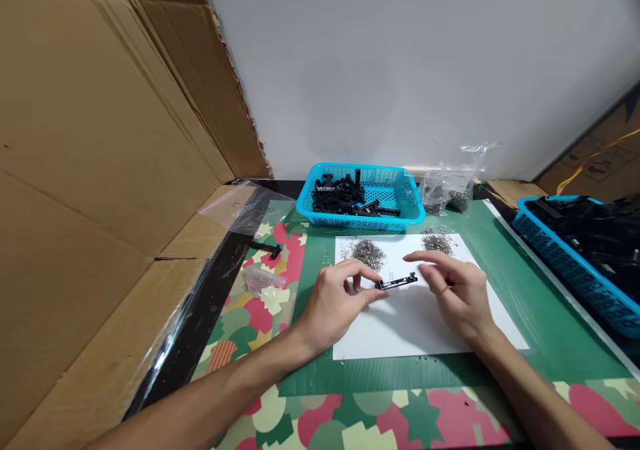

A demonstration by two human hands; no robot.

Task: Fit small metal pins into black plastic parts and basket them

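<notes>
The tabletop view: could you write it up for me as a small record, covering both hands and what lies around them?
Left hand: pinching a slim black plastic part by one end
Right hand: near the part's other end, index finger extended
White rectangular paper sheet: beneath the hands, bearing two piles of tiny metallic pieces
Blue perforated plastic basket, back: holds black parts
Blue plastic basket, right: heaped with black pieces

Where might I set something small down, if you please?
Bare: the near part of the white paper, between left hand and right hand; green mat between paper and right blue basket. Crowded: paper's far corners, under metal piles.
</notes>
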